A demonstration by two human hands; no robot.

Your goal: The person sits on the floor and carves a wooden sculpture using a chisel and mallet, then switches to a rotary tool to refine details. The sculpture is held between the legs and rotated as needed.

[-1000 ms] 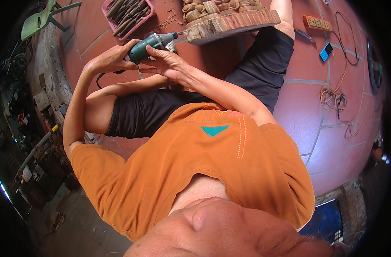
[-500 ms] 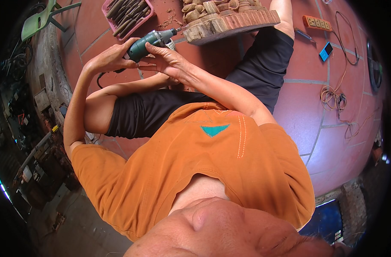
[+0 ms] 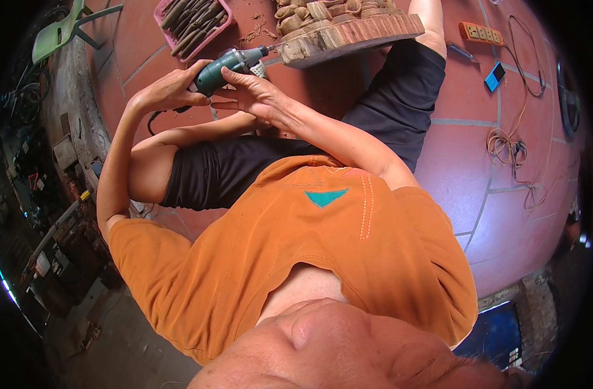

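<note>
A dark green electric die grinder with a grey nose is held between my two hands. My left hand wraps its rear end, fingers closed. My right hand supports it nearer the nose, thumb on the housing; some of its fingers are partly hidden. The thin bit points right, close to the left edge of a carved wooden piece on a thick slab with bark. Whether bit and wood touch, I cannot tell. A white perforated object shows behind the tool.
A pink basket of carving tools stands at the far left, with wood shavings beside it. Right of my leg lie an orange power strip, a blue phone and coiled cable. A green chair stands far left.
The die grinder has tilted and shifted very slightly, its bit ending a little lower and further right. Both hands keep their hold; the wooden piece stays in place.
</note>
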